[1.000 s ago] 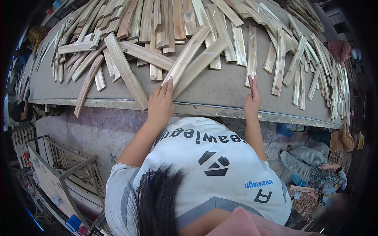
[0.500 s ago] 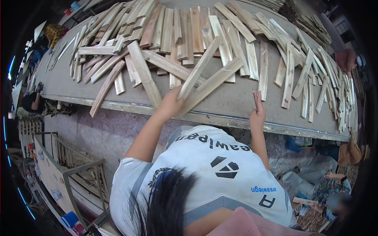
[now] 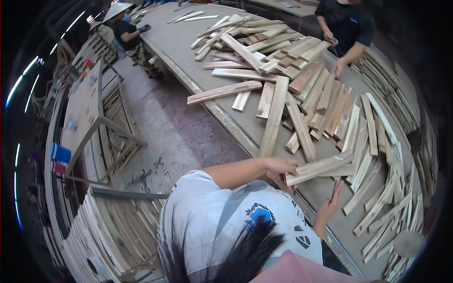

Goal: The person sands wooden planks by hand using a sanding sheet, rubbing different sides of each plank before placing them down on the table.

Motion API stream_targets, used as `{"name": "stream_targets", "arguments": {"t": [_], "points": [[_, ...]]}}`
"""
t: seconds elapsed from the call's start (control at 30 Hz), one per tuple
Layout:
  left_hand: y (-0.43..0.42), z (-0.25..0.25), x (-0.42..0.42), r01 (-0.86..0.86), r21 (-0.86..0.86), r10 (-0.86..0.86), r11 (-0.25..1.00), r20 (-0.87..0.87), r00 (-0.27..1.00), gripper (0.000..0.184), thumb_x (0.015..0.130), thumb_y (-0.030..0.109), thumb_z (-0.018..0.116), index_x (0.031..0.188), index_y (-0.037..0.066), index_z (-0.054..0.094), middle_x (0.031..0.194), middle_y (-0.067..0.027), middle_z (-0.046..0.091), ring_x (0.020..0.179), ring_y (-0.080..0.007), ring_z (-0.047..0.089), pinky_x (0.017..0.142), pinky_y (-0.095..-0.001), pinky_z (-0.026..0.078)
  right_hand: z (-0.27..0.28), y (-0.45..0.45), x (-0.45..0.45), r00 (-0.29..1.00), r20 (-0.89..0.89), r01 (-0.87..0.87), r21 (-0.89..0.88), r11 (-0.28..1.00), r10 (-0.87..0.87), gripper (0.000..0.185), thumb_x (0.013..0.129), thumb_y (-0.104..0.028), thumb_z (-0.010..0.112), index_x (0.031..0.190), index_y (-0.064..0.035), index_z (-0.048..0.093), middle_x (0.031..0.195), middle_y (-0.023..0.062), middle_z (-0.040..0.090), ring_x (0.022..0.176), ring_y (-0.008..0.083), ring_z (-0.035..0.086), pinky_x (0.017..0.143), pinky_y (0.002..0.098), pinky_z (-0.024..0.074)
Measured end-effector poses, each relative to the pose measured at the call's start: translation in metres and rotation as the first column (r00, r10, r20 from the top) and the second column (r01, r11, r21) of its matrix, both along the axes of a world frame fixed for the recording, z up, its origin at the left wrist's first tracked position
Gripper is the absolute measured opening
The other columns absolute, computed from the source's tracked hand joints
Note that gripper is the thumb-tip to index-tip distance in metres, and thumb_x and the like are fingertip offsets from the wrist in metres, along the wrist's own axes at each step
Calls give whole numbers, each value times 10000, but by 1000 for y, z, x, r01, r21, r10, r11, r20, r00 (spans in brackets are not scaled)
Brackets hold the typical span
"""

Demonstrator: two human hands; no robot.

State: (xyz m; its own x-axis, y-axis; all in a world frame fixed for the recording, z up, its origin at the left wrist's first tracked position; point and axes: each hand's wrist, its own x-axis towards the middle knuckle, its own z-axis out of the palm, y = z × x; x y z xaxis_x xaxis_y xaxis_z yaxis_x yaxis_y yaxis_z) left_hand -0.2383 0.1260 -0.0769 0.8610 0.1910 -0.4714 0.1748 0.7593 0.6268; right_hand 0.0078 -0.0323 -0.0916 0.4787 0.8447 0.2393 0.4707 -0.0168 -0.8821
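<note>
Directions ran from the middle of the view. A blue bin (image 3: 60, 153) stood at nine o'clock, and a stack of long wooden slats (image 3: 120, 221) lay near eight. Between ten and eleven o'clock, a co-worker in a pointed hat and dark shirt (image 3: 126, 31) stood at the end of the grey table (image 3: 177, 45). On it, a heap of loose strips (image 3: 302, 49) spread from twelve round to four o'clock. The left hand (image 3: 281, 170), at four, was closed firmly round the near end of a wooden strip (image 3: 318, 169), which pointed towards two o'clock. Part of a second strip (image 3: 340, 172) showed just behind; whether that hand gripped it too could not be told. The right hand (image 3: 330, 200), farther out at four, had its fingers extended, loose and unclosed, just below the strips; contact could not be judged. Between one and two, another co-worker (image 3: 351, 26) leaned over the heap, one hand touching it.
</note>
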Motion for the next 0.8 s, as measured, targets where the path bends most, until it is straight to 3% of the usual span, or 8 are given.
{"name": "stream_targets", "arguments": {"t": [0.07, 0.17, 0.3, 0.37, 0.47, 0.5, 0.6, 0.8], "points": [[-4, 0, 2, 22, 30, -21, 999, -11, 1000, 527, 941, 215, 667, 1373, 56, 411, 1141, -163, 624, 946, -235, 704, 789, -390, 616, 9, 0, -10, 949, 293, -59, -189, 980, 113, 879, 688, 156, 322, 1554, 7, 317, 1501, 218, 492, 1447, 287, 417, 1188, 361, 265], [-9, 2, 1, 273, 678, -39, 682, -339, 940, 838, 721, 258, 861, 1380, 10, 406, 1061, -163, 645, 801, -230, 693, 675, -328, 588, 7, 6, -12, 948, 292, -68, -205, 976, 127, 878, 698, 145, 339, 1562, -4, 306, 1497, 222, 495, 1439, 294, 428, 1179, 366, 276], [-6, -3, -2, 210, 593, -58, 778, -265, 963, 753, 777, 263, 768, 1389, 8, 412, 1041, -160, 653, 771, -244, 693, 655, -338, 589, -2, 11, -1, 983, 171, -52, -97, 994, 68, 888, 696, 156, 324, 1568, -10, 296, 1505, 222, 485, 1445, 287, 421, 1187, 365, 263], [6, -10, -7, 159, 55, -156, 986, -43, 987, 658, 847, 312, 642, 1392, 12, 429, 1028, -156, 675, 780, -266, 710, 670, -363, 599, -5, 11, 2, 995, 95, 34, -20, 999, -32, 883, 701, 174, 312, 1564, -11, 316, 1501, 208, 497, 1434, 267, 434, 1183, 344, 261], [12, -25, -16, 101, -167, -112, 981, -57, 992, 576, 905, 338, 538, 1386, 34, 448, 1031, -147, 694, 798, -273, 729, 689, -390, 609, -11, 11, 4, 998, 45, 44, -30, 999, -43, 892, 697, 184, 289, 1569, -3, 295, 1513, 209, 480, 1447, 264, 412, 1201, 353, 235], [15, -35, -15, 85, -169, -115, 982, -175, 978, 494, 941, 303, 506, 1353, 33, 476, 1063, -154, 697, 866, -269, 739, 721, -414, 614, -21, 13, 5, 999, 41, 11, -31, 999, -9, 892, 689, 189, 283, 1560, 4, 309, 1514, 209, 477, 1447, 267, 411, 1205, 353, 232], [13, -30, -21, 106, 29, -103, 994, -100, 990, 550, 999, 204, 594, 1474, 154, 321, 948, -78, 633, 751, -176, 662, 674, -339, 601, -24, 24, 5, 985, 166, -34, -77, 996, 47, 814, 668, 180, 318, 1459, 45, 456, 1427, 244, 552, 1373, 332, 501, 1163, 372, 322], [12, -1, -37, 171, 137, -159, 976, -94, 983, 604, 997, 208, 622, 1503, 90, 314, 1062, -109, 611, 917, -181, 659, 703, -340, 605, 4, 49, -28, 743, 603, -149, -277, 949, 292, 697, 800, 89, 468, 1472, -94, 470, 1397, 118, 608, 1326, 282, 544, 1047, 519, 342]]}}
